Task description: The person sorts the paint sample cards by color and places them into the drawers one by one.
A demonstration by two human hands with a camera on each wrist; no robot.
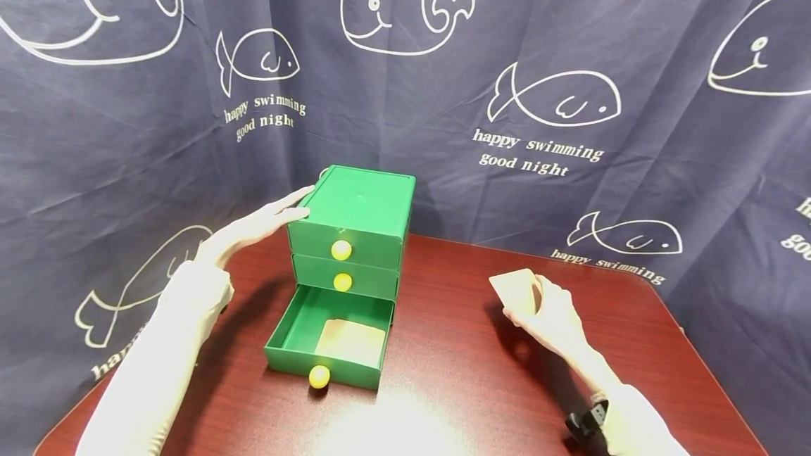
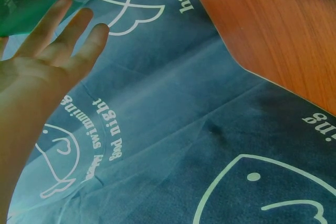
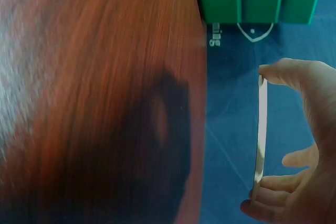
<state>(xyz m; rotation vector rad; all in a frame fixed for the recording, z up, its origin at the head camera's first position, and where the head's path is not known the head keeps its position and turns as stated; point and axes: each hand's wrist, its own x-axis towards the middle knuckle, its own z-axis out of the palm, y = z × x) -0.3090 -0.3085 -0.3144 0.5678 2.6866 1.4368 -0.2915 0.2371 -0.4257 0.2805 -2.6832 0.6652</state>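
A green three-drawer box (image 1: 361, 195) with yellow knobs stands on the table, its bottom drawer (image 1: 298, 326) pulled out. Inside that drawer lies a thin tan square piece (image 1: 351, 341). My left hand (image 1: 266, 220) rests its extended fingers at the left edge of the box's top; the left wrist view shows this hand (image 2: 52, 61) with fingers spread. To the right of the box, my right hand (image 1: 554, 319) holds a second thin tan square piece (image 1: 514, 290) above the table. Seen edge-on in the right wrist view, this square (image 3: 262, 124) is gripped between thumb and fingers at opposite edges.
The dark red wooden table (image 1: 443, 329) extends beneath both arms, with a bright reflection near its front. A blue curtain (image 1: 431, 104) printed with whales and fish hangs behind and beside it. A dark band (image 1: 586, 421) is on the right wrist.
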